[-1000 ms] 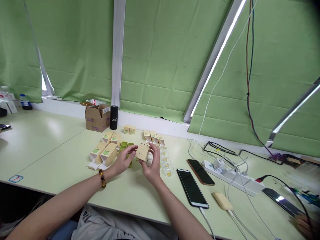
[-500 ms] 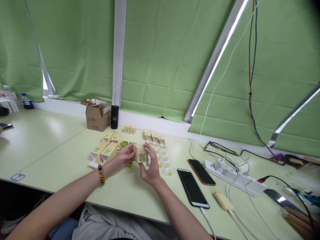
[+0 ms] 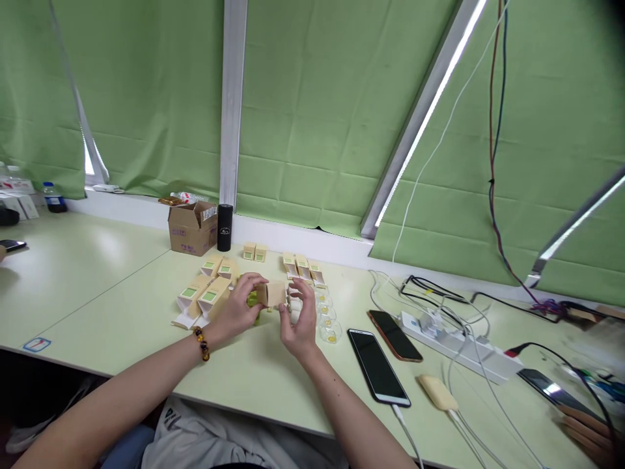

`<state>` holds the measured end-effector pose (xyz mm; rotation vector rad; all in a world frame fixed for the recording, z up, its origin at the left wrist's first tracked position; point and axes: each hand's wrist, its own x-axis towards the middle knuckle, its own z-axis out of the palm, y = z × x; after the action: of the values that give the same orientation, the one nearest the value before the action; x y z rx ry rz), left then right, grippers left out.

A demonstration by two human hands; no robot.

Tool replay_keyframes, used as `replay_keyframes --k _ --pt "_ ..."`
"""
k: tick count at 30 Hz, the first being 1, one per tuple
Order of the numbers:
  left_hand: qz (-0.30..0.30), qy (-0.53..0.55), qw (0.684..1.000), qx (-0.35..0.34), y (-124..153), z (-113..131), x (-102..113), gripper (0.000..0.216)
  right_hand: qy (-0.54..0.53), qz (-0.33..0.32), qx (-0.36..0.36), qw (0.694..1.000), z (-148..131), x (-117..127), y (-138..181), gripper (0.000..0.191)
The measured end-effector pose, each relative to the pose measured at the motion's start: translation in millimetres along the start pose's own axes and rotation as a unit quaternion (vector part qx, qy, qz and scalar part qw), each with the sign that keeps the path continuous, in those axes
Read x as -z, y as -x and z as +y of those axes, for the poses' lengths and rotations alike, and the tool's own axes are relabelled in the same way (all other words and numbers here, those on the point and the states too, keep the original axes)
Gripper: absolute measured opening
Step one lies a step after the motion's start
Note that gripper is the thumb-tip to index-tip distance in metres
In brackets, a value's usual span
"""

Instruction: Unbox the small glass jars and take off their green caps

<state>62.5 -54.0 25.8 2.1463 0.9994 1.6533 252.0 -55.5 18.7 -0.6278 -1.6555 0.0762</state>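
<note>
A small kraft cardboard box [image 3: 273, 294] is held above the table between my two hands, its plain side facing me. My left hand [image 3: 244, 305] grips its left end, thumb below and fingers above. My right hand [image 3: 299, 320] is at the right end, with the thumb against the lower right corner and the fingers curved behind. Partly hidden behind the hands are green pieces [image 3: 252, 299] and rows of clear plastic cups with yellow centres [image 3: 328, 324]. Left of them, several kraft boxes with green windows [image 3: 209, 297] stand with flaps out.
Farther back are two small boxes [image 3: 254, 253], several open boxes [image 3: 303, 268], a carton [image 3: 193, 236] and a black tumbler [image 3: 225, 228]. To the right lie a phone [image 3: 378, 368], another phone [image 3: 394, 335], a power strip [image 3: 459, 352] and loose cables. A person's hand [image 3: 586, 433] is at far right.
The small box has been turned in my hands: its green window faced me before, and now a plain side does. My right fingers have shifted off its top edge.
</note>
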Motion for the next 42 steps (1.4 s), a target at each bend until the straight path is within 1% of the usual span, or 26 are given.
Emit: replay_keyframes --k 3,6,9,13,16,19,25,27,30,32,34,37,39,41,42 --pt "-0.009 -0.105 0.991 -0.080 4.7 -1.3 -1.8 0.050 0.014 -0.020 0.002 1.000 -3.3 -1.3 0.7 0.061" --pt "-0.012 -0.165 0.978 -0.129 5.4 -0.7 -2.9 0.046 0.023 -0.028 0.007 0.999 -6.0 -1.8 1.3 0.062" --pt "-0.013 -0.206 0.967 -0.152 4.6 1.1 -2.2 0.044 0.031 -0.033 0.004 0.999 -7.1 -1.9 1.9 0.063" --pt "-0.033 -0.244 0.955 -0.167 4.6 4.0 -1.0 0.042 0.057 -0.054 0.002 0.997 -6.9 -3.0 3.4 0.069" --pt "-0.045 -0.245 0.954 -0.165 5.4 6.5 -1.5 0.039 0.077 -0.060 -0.002 0.995 -6.5 -5.1 4.7 0.072" --pt "-0.058 -0.234 0.960 -0.145 6.3 8.0 -2.7 0.041 0.084 -0.050 -0.010 0.995 -5.0 -6.8 5.4 0.072" --pt "-0.049 -0.210 0.970 -0.113 6.6 3.5 -3.7 0.051 0.067 0.000 -0.018 0.998 0.4 -4.0 4.0 0.068" --pt "-0.050 -0.195 0.973 -0.110 6.4 1.7 -3.5 0.056 0.043 0.015 -0.038 0.998 1.1 -2.0 3.0 0.065" --pt "-0.052 -0.171 0.977 -0.114 6.0 0.5 -2.8 0.062 -0.020 0.025 -0.089 0.996 0.1 0.2 0.1 0.060" --pt "-0.055 -0.163 0.978 -0.120 5.8 0.8 -2.1 0.058 -0.052 0.046 -0.120 0.990 -1.1 1.1 -3.6 0.053" --pt "-0.061 -0.163 0.978 -0.119 5.8 1.9 -1.7 0.051 -0.063 0.090 -0.127 0.986 -1.6 2.4 -8.9 0.047" --pt "-0.069 -0.169 0.978 -0.103 5.8 4.4 -2.0 0.043 -0.042 0.159 -0.092 0.982 1.5 6.4 -16.9 0.045" --pt "-0.071 -0.170 0.978 -0.096 5.8 6.4 -2.7 0.044 0.006 0.186 -0.049 0.981 6.7 10.5 -19.8 0.042" --pt "-0.071 -0.171 0.979 -0.091 5.8 8.3 -3.3 0.051 0.066 0.176 0.006 0.982 13.7 14.4 -19.9 0.036" --pt "-0.072 -0.171 0.979 -0.088 5.8 8.9 -3.5 0.056 0.091 0.154 0.034 0.983 17.2 15.9 -18.9 0.034"
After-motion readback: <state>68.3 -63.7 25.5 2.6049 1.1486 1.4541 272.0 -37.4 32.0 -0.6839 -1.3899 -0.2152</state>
